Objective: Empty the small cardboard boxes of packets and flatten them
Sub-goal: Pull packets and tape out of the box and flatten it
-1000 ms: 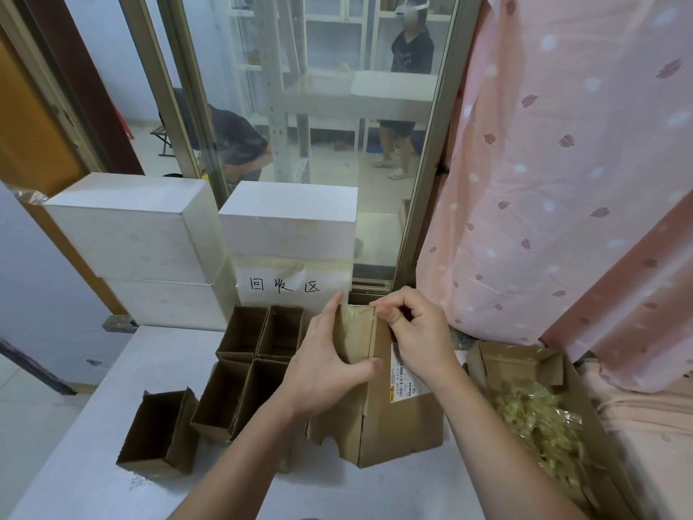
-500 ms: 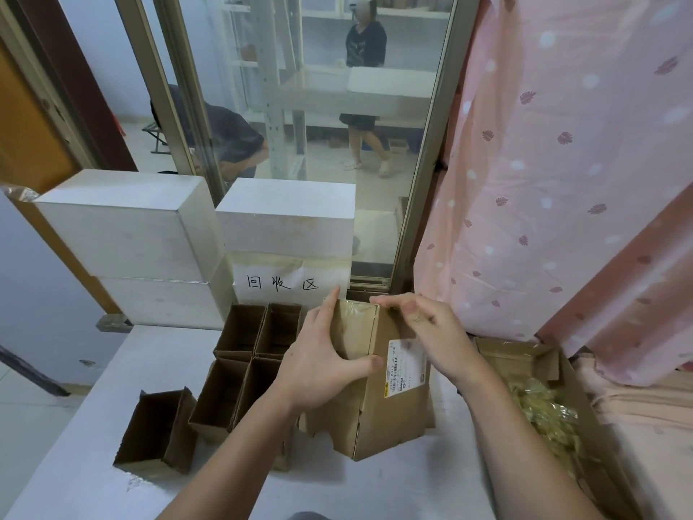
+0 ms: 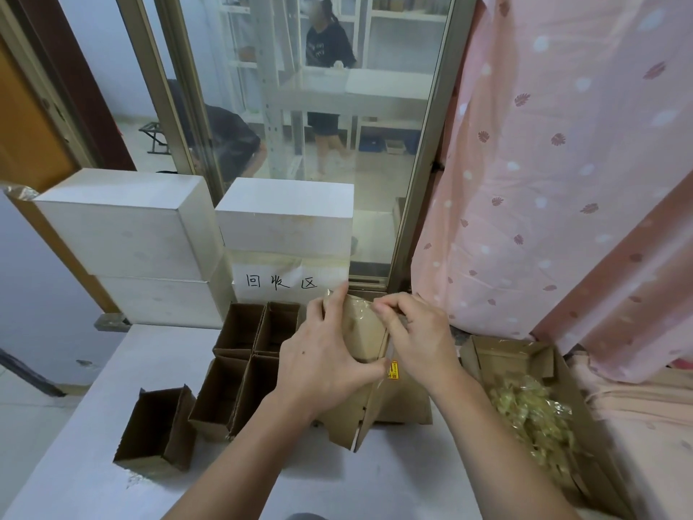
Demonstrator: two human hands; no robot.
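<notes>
A small brown cardboard box (image 3: pixel 365 339) stands on end on the white table (image 3: pixel 90 478), sealed with clear tape along its top edge. My left hand (image 3: pixel 326 354) grips its left face, thumb across the front. My right hand (image 3: pixel 416 335) pinches the tape at the box's top corner and covers most of its label. Several empty open small boxes (image 3: pixel 247 354) stand in a cluster to the left, and one more open box (image 3: pixel 155 429) sits apart nearer the table's left edge. A larger open carton (image 3: pixel 555 377) at the right holds yellowish clear packets (image 3: pixel 532 418).
White boxes (image 3: pixel 123 223) are stacked at the table's back, one with a handwritten paper sign (image 3: pixel 281 281). A glass partition rises behind them, with two people beyond it. A pink curtain (image 3: pixel 562 163) hangs at the right.
My right hand has slid down over the box's label while still pinching the tape at the top. The box has tipped slightly. My left hand keeps its grip.
</notes>
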